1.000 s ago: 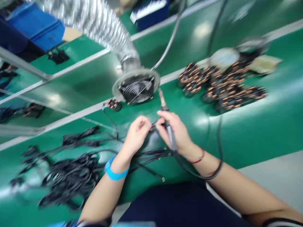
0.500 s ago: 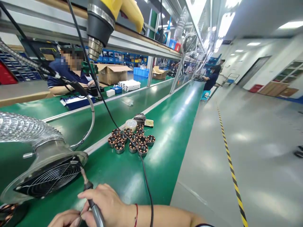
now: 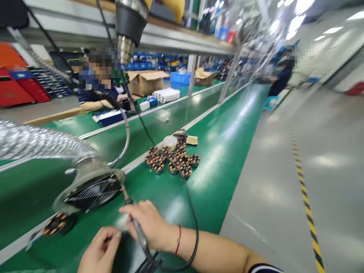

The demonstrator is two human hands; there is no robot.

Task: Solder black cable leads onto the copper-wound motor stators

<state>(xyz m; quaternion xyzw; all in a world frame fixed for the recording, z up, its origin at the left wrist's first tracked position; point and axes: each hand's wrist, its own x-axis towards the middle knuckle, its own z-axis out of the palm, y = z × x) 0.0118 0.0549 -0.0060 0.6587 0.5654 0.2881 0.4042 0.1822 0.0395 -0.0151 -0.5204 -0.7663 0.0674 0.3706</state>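
My right hand (image 3: 148,222) is closed round a soldering iron (image 3: 133,222), whose tip points up toward a fume-extractor fan (image 3: 91,191). My left hand (image 3: 99,252) sits just left of it at the bottom edge, fingers pinched on something small that I cannot make out, with black wires (image 3: 148,265) below. A copper-wound motor stator (image 3: 57,225) lies on the green bench (image 3: 210,178) under the fan. A cluster of several more stators (image 3: 172,159) lies farther along the bench.
A silver flexible duct (image 3: 36,146) feeds the fan. A yellow heat gun (image 3: 133,19) hangs overhead. A black cable (image 3: 193,227) loops by my right wrist. A co-worker (image 3: 96,91) sits across the line; another person (image 3: 281,72) stands far down it. Grey aisle floor on the right.
The view swung from looking down at the wires to looking along the line, then dipped slightly. My hands stay together with the iron; the left hand shows more now.
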